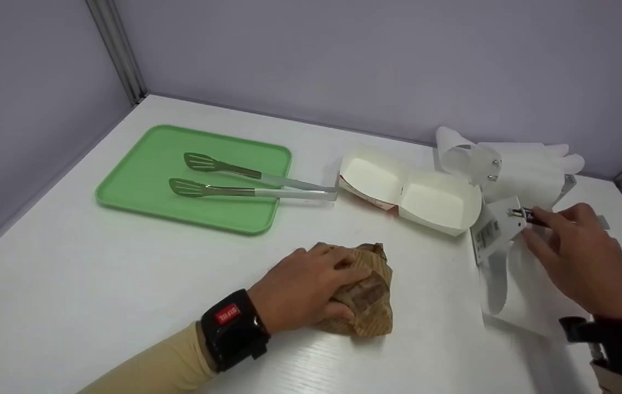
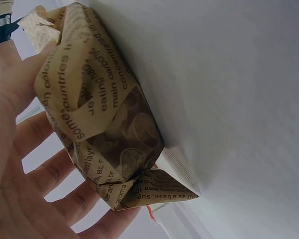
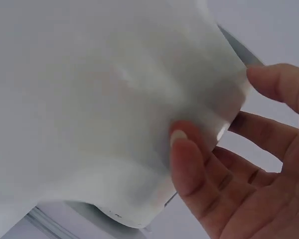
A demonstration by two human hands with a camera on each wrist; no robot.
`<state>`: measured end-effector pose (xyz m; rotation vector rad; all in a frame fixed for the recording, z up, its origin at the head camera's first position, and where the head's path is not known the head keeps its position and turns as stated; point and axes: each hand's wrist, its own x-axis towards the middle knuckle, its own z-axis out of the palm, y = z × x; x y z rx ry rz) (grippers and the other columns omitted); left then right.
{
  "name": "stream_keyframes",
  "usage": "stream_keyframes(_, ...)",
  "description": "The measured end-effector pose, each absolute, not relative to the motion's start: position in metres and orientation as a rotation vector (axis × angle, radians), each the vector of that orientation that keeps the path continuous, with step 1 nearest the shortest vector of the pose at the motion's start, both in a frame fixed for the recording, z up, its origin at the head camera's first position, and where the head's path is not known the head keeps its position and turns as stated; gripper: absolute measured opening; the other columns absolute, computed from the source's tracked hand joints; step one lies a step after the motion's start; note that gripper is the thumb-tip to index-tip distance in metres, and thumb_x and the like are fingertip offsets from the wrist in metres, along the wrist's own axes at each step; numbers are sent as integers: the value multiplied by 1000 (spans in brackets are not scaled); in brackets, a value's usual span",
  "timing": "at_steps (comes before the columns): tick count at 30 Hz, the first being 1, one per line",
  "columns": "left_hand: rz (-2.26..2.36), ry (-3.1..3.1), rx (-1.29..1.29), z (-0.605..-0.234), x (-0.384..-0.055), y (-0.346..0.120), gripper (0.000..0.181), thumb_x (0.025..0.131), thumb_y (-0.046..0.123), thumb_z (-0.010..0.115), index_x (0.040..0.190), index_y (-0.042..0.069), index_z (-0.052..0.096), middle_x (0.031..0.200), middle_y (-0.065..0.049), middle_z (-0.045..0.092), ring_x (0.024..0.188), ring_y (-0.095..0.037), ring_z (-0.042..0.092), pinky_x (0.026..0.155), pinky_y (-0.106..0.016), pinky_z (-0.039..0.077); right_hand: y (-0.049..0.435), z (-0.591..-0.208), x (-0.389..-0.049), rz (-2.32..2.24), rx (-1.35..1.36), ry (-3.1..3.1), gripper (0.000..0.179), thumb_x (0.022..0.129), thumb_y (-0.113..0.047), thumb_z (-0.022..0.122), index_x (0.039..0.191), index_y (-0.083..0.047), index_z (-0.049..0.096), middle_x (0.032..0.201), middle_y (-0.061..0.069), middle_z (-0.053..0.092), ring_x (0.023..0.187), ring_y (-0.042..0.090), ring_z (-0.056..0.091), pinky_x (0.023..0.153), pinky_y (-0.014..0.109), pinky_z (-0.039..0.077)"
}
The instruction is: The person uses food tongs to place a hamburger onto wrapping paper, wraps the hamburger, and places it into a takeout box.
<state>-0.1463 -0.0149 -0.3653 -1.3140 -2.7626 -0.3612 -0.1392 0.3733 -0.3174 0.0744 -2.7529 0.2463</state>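
Observation:
My left hand (image 1: 303,287) lies over a paper-wrapped bundle (image 1: 368,295) on the table, its thumb on the near side and fingers round the far side. In the left wrist view, the bundle (image 2: 97,104) shows brown paper printed with dark lettering; its contents are hidden. At the right, my right hand (image 1: 582,254) pinches a small dark piece (image 1: 535,216) at the corner of a white card with a printed label (image 1: 500,230). Curled white sheets (image 1: 530,169) with metal studs lie about it. In the right wrist view, the fingers are at the edge of a white sheet (image 3: 114,99).
A green tray (image 1: 144,191) stands at the back left. Metal tongs (image 1: 231,190) with slotted heads lie across it, handles over its right edge. An open white paper box (image 1: 437,202) sits between the tongs and the white sheets. Walls (image 1: 344,65) close off the back and sides.

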Motion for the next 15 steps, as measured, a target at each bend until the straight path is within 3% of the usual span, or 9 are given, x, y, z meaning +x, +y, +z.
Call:
stream_keyframes(6,-358,-2760,-1314,-366,-146,-15,66,86,56,69,145,30,56,143,1,58,129,-22,57,88,-40,56,370,-324,-141,219,109,-2621,37,88,-7,76,122,6,68,101,28,53,67,37,56,49,31,35)
stream_keyframes(9,-359,-2752,-1317,-365,-145,-15,65,86,56,70,145,30,57,142,1,58,129,-22,58,86,-40,56,369,-328,-142,187,130,-2564,38,84,-5,80,119,5,70,101,29,55,69,42,59,48,39,39)
stream_keyframes(15,-340,-2761,-1312,-365,-145,-14,66,86,56,69,146,30,55,142,1,58,129,-22,58,88,-40,56,369,-332,-143,123,163,-2469,34,82,-2,81,114,5,73,99,25,62,68,38,60,50,47,42)
